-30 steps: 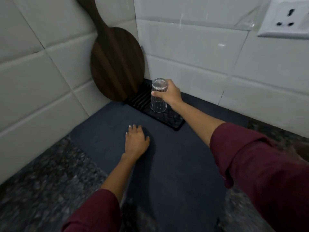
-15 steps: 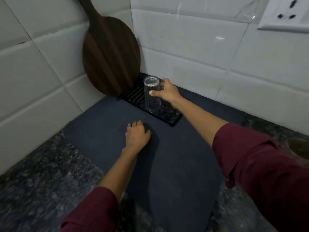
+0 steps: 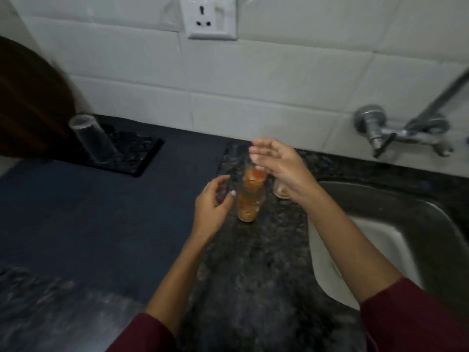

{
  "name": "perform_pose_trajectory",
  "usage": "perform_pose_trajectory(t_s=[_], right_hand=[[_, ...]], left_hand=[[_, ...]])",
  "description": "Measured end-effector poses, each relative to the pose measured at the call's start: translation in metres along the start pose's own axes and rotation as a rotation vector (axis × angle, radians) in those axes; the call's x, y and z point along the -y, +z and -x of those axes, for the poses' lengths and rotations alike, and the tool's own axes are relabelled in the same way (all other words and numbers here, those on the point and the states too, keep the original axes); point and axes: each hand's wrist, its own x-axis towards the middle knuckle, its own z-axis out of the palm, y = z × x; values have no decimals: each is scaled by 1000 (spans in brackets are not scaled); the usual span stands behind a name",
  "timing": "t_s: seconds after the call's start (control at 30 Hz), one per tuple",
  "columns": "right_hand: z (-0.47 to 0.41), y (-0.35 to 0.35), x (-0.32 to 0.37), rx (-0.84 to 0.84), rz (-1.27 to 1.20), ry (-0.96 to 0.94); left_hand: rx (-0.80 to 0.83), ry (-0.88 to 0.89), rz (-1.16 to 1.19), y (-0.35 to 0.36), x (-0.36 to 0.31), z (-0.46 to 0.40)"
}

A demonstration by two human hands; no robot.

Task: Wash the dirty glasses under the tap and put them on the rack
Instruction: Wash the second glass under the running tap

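A clean glass stands upside down on the black rack at the back left. A dirty glass with orange residue stands on the granite counter between my hands. A second dirty glass is just behind it, partly hidden by my right hand. My left hand is open beside the orange glass, its fingers curled close to it on the left. My right hand hovers open just above and right of that glass. The tap is on the wall at the right.
A steel sink lies at the right. A dark blue mat covers the counter's left half. A wooden board leans in the left corner. A wall socket is above.
My right hand let go of the clean glass on the rack. Both hands and my view moved right to the dirty glasses next to the sink.
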Motion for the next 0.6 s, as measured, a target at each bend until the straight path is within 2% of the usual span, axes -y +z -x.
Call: perform_pose_trajectory(t_s=[0.2, 0.43, 0.5, 0.6], right_hand=[[57, -115, -50, -109, -29, 122], [67, -150, -86, -119, -20, 178], [69, -155, -86, -127, -17, 176], [69, -167, -84, -169, 12, 166]], left_hand=[[-72, -147, 102, 70, 4, 29], [-273, -246, -95, 98, 10, 12], [-286, -233, -144, 98, 8, 13], [-273, -119, -172, 96, -9, 19]])
